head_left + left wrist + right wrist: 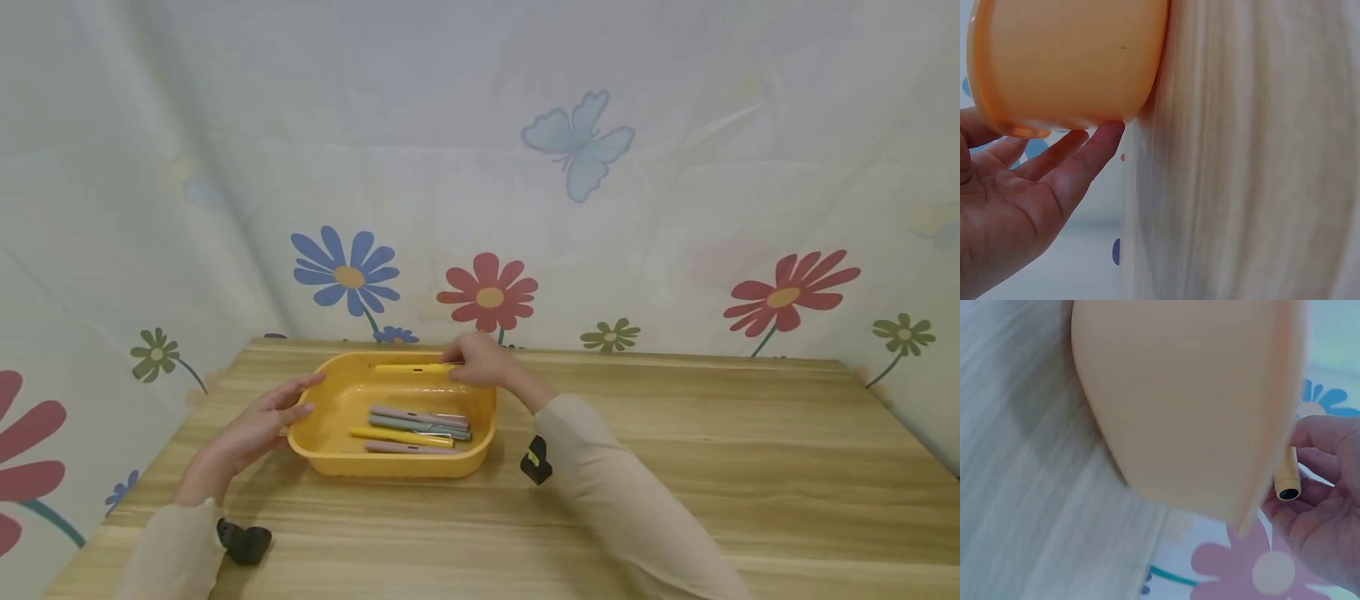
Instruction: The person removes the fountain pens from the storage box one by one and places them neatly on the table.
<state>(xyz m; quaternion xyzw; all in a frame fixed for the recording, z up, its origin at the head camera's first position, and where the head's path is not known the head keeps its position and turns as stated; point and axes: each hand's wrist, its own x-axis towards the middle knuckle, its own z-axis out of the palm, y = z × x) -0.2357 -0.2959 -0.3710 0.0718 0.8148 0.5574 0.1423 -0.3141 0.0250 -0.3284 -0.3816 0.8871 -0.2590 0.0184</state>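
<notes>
The yellow basin [390, 466] stands on the wooden table [712, 475]. At the basin's left end, the left hand [258, 425] grips its wall, with fingertips against the outside. By the basin's far right corner, the right hand [480, 360] pinches a yellow pen [408, 368] near one end; whether that pen touches the far wall, I cannot tell. Four other pens [401, 437] lie toward the basin's near side. The held pen is probably light, stiff and a little slippery — best pinched mid-barrel. The basin looks like light, slightly flexible plastic — its rim seems the natural hold.
</notes>
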